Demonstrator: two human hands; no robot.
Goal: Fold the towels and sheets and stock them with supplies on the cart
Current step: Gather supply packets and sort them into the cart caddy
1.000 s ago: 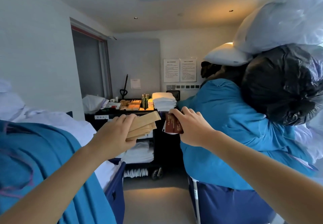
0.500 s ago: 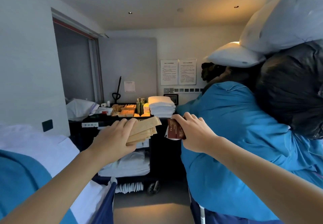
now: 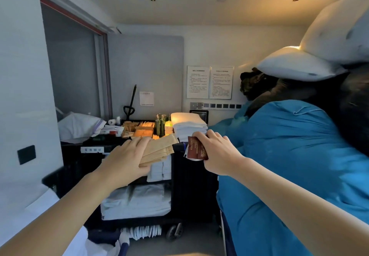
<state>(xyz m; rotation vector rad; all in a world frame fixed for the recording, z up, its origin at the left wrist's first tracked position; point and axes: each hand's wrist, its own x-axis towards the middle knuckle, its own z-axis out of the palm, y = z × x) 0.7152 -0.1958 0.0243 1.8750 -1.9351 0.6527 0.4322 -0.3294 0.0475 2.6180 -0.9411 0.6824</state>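
Left arm: bare from the lower frame edge to the wrist, no sleeve in view, entering left of the black cart [image 3: 191,176].
Left hand [image 3: 125,160]: bare, no glove, no ring or watch showing.
Right arm: bare along its whole visible length, no sleeve, entering right of the cart.
Right hand [image 3: 217,154]: bare, no glove, no ring or wristband showing; nails short.
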